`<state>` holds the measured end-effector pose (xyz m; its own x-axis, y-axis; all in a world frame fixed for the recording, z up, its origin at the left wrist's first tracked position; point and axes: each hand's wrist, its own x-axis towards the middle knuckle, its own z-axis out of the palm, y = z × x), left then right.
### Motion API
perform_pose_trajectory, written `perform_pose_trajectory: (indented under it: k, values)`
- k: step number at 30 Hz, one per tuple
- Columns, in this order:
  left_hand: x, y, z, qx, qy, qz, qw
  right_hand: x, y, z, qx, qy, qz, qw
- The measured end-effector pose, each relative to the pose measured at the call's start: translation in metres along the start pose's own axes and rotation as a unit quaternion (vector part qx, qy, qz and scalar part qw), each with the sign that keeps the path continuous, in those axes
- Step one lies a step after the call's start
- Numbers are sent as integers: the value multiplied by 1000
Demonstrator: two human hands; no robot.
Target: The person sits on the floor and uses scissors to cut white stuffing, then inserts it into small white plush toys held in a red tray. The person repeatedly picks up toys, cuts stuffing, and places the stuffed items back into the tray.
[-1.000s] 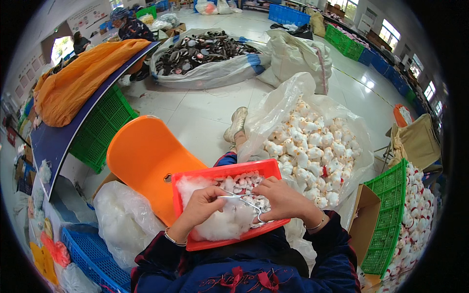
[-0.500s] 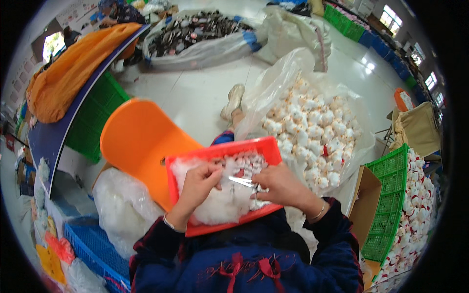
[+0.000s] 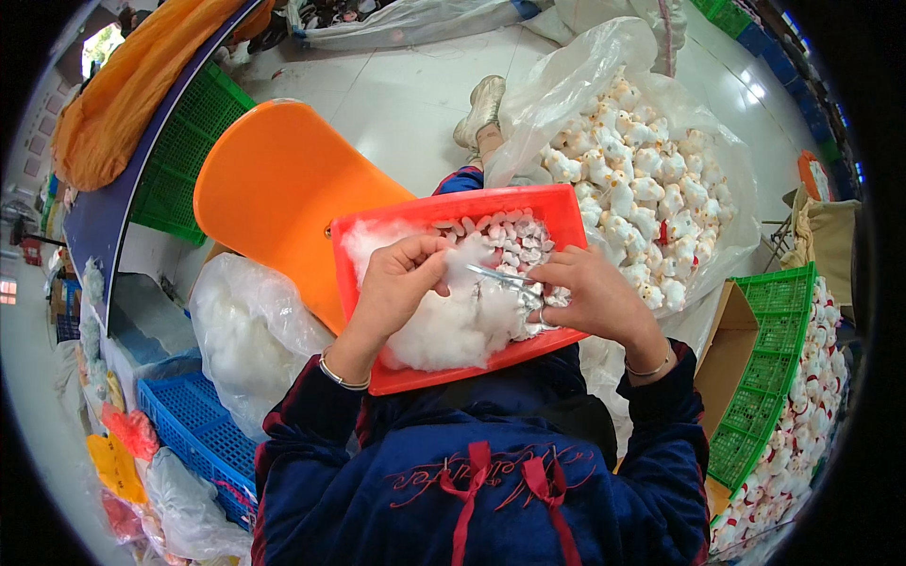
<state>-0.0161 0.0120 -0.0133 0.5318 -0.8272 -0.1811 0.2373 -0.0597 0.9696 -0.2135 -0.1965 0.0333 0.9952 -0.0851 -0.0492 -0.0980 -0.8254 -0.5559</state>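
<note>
A red plastic tray (image 3: 566, 219) rests across my lap. Fluffy white stuffing (image 3: 434, 332) fills its left and near part, and several small white pieces (image 3: 519, 236) lie along its far right. Over the tray, my left hand (image 3: 401, 283) is closed in a pinch on a wispy tuft of stuffing (image 3: 469, 255). My right hand (image 3: 595, 292) grips silver metal tweezers (image 3: 498, 276), whose tips point left at the tuft. The fingers partly hide the tweezers' rear end.
An orange chair (image 3: 283, 184) stands at the left, near a clear bag of stuffing (image 3: 247, 340) and a blue basket (image 3: 193, 415). To the right lie an open plastic bag of white plush pieces (image 3: 651, 189), a cardboard box (image 3: 729, 344) and a green crate (image 3: 764, 368).
The view has tilted downward, so the scene sits higher in the picture. Both hands stay over the tray, and a tuft of stuffing now shows between my left fingers and the tweezers.
</note>
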Motion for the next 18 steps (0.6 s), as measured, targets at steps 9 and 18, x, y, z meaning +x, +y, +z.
perform_pose_trajectory:
  k: [9, 18]
  values:
    - [0, 1, 9, 33, -13, -10, 999, 8, -18, -8, -37, -64, 38, 997]
    - [-4, 1, -2, 116, -24, 43, 992, 0, -8, -16, -13, 3, 8, 1000]
